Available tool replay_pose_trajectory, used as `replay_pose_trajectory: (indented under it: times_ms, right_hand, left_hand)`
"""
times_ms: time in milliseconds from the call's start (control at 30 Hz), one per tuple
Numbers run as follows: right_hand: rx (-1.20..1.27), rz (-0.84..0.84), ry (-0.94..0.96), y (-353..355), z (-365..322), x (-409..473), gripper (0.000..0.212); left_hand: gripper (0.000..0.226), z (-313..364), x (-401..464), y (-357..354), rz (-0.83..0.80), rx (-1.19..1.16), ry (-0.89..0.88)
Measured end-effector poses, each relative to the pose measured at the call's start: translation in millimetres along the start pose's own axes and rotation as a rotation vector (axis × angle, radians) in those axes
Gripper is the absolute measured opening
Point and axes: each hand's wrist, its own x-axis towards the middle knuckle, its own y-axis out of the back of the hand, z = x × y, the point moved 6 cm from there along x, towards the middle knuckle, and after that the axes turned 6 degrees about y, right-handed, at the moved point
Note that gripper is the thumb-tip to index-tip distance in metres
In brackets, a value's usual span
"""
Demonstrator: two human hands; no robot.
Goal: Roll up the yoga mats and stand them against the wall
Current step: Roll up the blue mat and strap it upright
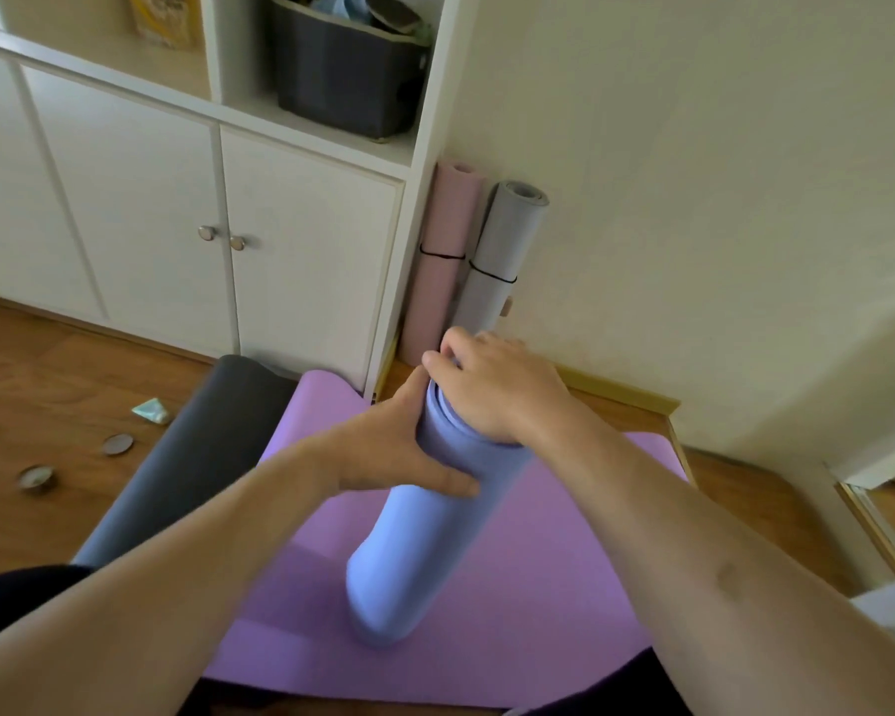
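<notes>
Blue foam, rolled tight, stands tilted on its lower end on the flat purple mat (564, 586). This blue roll (425, 514) is held near its top by both hands. The left hand (399, 452) presses its side, palm and thumb flat against the foam, fingers reaching behind the roll where I cannot see them. The right hand (492, 390) caps the upper end, fingers (448, 354) curled over the rim and pinching the layers there.

The step looks like squaring up the roll before it goes to the wall. To do it well, I would keep the right hand clamped on the outer flap so the coil cannot spring loose, and tap the lower end down so the layers sit flush.

Its long axis runs from the near lower end, by the person, up and away toward the corner, leaning rather than upright. There, a pink roll (437, 261) and a grey roll (492, 255) already stand against the wall. A dark mat (192, 457) still lies unrolled on the floor to the left.
</notes>
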Motion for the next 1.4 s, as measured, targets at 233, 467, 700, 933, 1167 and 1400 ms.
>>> replay_pose_trajectory:
  times_ms: [233, 467, 700, 933, 1167, 1400]
  right_hand:
    - [0.040, -0.023, 0.054, 6, 8, -2, 0.046]
    - [0.030, -0.029, 0.077, 6, 8, -3, 0.049]
    - [0.018, -0.023, 0.111, 8, 17, -1, 0.038]
    - [-0.061, -0.023, 0.187, 3, 5, -3, 0.038]
    - [0.154, 0.061, 0.166, 8, 10, -18, 0.037]
    - [0.146, 0.062, 0.172, 11, 8, -23, 0.037]
  left_hand:
    - [0.054, -4, 0, 30, 0.053, -0.154, -0.039]
    - [0.025, -9, -2, 55, 0.344, -0.255, -0.093]
    - [0.030, -5, -6, 63, 0.431, -0.287, -0.103]
    - [0.022, -8, 2, 51, 0.471, -0.268, -0.079]
    - [0.033, -4, 4, 28, 0.658, -0.168, 0.035]
    - [0.022, 4, 0, 2, 0.518, -0.150, 0.065]
